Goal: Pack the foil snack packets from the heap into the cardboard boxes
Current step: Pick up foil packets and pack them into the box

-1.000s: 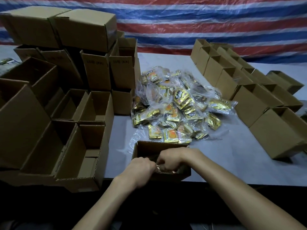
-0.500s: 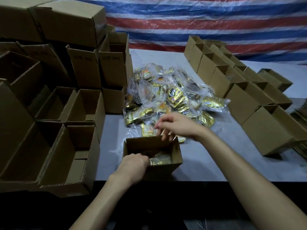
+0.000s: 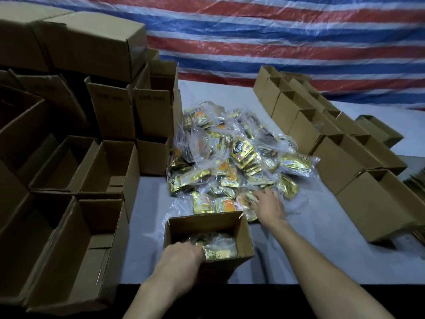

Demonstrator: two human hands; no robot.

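Note:
A heap of gold foil snack packets in clear plastic lies mid-table. In front of it, at the table's near edge, stands a small open cardboard box with gold packets inside. My left hand rests on the box's near left rim, fingers curled over it against the packets inside. My right hand reaches into the heap's near right side with fingers spread on the packets; its fingertips are blurred.
Empty open cardboard boxes are stacked and crowded along the left. A diagonal row of open boxes runs along the right. The grey table ends at a dark near edge. A striped tarp hangs behind.
My right hand left the box and reached forward and right into the heap. My left hand stayed at the box's near left rim. The view moved closer.

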